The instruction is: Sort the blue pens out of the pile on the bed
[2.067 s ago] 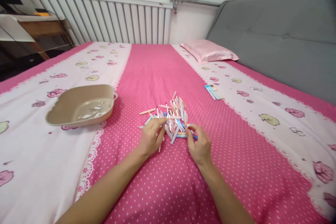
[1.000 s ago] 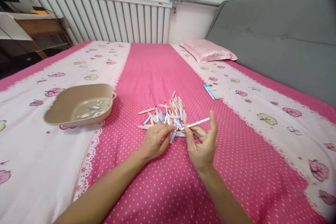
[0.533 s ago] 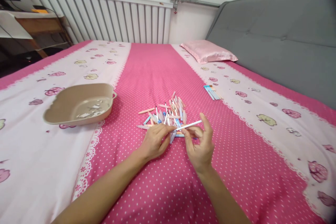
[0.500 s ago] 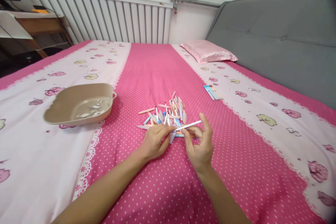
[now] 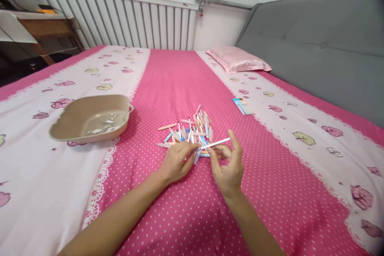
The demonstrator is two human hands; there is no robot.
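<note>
Pinching a white rod [image 5: 217,143], the right hand [image 5: 229,168] seemingly aligned it with the left hand's [image 5: 177,161] pinched pale piece [image 5: 198,149]. Pens [image 5: 199,133] lay inside the bed's [image 5: 177,88] edges.

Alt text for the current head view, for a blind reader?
The right hand holds a slim white rod, its lower end at the left hand, over a jumbled pile of pens and parts on a pink bedspread. A tan basin of white pieces sits left; more pens lie in a row at right.
</note>
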